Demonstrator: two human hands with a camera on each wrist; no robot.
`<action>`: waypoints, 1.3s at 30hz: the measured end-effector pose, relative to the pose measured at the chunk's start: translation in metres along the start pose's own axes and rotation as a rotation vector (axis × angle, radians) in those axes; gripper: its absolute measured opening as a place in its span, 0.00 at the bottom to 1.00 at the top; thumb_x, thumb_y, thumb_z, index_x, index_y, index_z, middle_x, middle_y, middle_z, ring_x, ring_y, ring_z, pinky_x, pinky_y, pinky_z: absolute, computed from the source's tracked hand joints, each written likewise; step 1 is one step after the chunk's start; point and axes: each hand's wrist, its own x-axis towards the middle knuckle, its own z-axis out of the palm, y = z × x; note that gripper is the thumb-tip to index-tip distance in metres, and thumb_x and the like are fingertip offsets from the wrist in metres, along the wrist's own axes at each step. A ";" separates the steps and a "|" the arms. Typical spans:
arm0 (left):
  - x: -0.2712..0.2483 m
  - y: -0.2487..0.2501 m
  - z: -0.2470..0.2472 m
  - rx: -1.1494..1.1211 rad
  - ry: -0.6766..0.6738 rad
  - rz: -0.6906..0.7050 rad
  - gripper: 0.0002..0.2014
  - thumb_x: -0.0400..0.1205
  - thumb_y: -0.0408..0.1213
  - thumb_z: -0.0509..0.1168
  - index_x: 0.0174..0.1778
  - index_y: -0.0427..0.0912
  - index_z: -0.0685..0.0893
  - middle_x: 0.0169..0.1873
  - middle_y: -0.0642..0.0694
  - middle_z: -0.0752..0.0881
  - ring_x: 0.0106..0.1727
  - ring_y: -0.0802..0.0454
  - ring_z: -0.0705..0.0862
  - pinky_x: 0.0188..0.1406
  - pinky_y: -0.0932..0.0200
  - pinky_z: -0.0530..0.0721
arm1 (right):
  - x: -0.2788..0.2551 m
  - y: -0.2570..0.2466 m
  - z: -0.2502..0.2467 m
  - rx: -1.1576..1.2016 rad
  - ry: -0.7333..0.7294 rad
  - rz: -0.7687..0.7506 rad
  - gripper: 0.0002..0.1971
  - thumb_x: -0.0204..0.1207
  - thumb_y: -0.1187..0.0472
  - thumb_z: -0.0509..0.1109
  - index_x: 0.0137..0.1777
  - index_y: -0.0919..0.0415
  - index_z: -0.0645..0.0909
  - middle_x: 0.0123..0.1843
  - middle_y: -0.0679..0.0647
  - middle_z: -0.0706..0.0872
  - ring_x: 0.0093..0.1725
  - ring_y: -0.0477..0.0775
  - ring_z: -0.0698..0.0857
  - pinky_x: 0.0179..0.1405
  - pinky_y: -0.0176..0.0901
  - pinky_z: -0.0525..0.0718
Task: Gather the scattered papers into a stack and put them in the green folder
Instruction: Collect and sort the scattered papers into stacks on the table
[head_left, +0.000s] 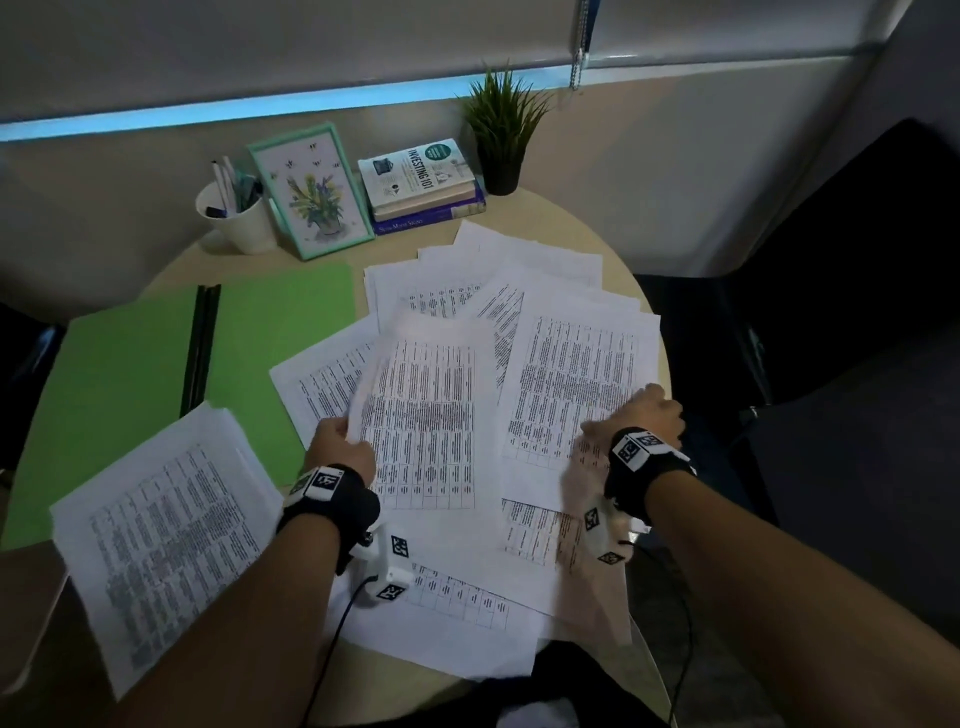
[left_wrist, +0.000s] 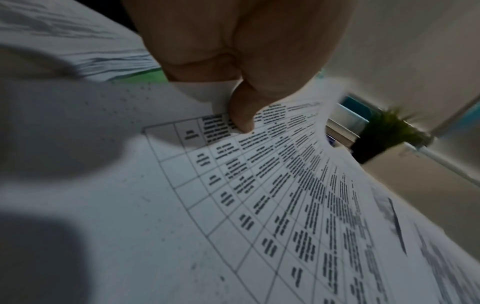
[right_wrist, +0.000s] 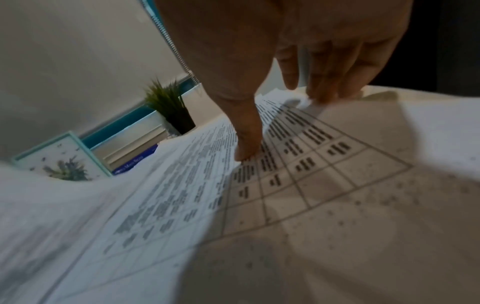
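Note:
The green folder (head_left: 130, 374) lies open on the left of the round table (head_left: 400, 244), its black spine up the middle. White printed sheets are scattered over the centre and right. My left hand (head_left: 340, 441) pinches the left edge of the middle sheet (head_left: 431, 405), thumb on top (left_wrist: 241, 117), and that edge is lifted. My right hand (head_left: 639, 415) arches over the right-hand sheet (head_left: 576, 364); its thumb (right_wrist: 246, 150) presses the print and its fingertips (right_wrist: 319, 94) touch the sheet's far edge, which curls up. A small pile of sheets (head_left: 166, 519) overlaps the folder's near corner.
At the back stand a white pen cup (head_left: 239, 218), a mint-framed flower picture (head_left: 311, 192), stacked books (head_left: 421, 182) and a potted plant (head_left: 501, 130). A dark chair (head_left: 831, 312) stands right of the table. Cables trail from both wrist cameras.

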 end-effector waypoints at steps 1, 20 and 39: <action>0.002 -0.003 -0.002 -0.040 -0.009 -0.016 0.10 0.81 0.29 0.61 0.56 0.45 0.77 0.47 0.44 0.83 0.44 0.40 0.84 0.47 0.49 0.86 | 0.004 0.001 0.002 0.032 -0.026 0.000 0.45 0.59 0.48 0.86 0.71 0.60 0.64 0.67 0.63 0.74 0.64 0.68 0.79 0.59 0.61 0.83; 0.013 -0.020 0.016 -0.080 -0.131 -0.072 0.24 0.79 0.25 0.54 0.73 0.37 0.72 0.69 0.35 0.78 0.67 0.32 0.79 0.67 0.36 0.79 | 0.040 0.035 -0.041 0.125 -0.096 -0.007 0.42 0.62 0.41 0.82 0.69 0.63 0.71 0.61 0.62 0.83 0.57 0.67 0.84 0.45 0.49 0.81; -0.008 -0.008 0.023 -0.074 -0.197 -0.074 0.26 0.75 0.32 0.58 0.71 0.35 0.75 0.66 0.34 0.81 0.61 0.32 0.82 0.59 0.41 0.82 | 0.023 -0.048 -0.104 0.513 0.137 -0.553 0.12 0.76 0.66 0.68 0.59 0.58 0.82 0.45 0.53 0.84 0.46 0.53 0.83 0.46 0.42 0.81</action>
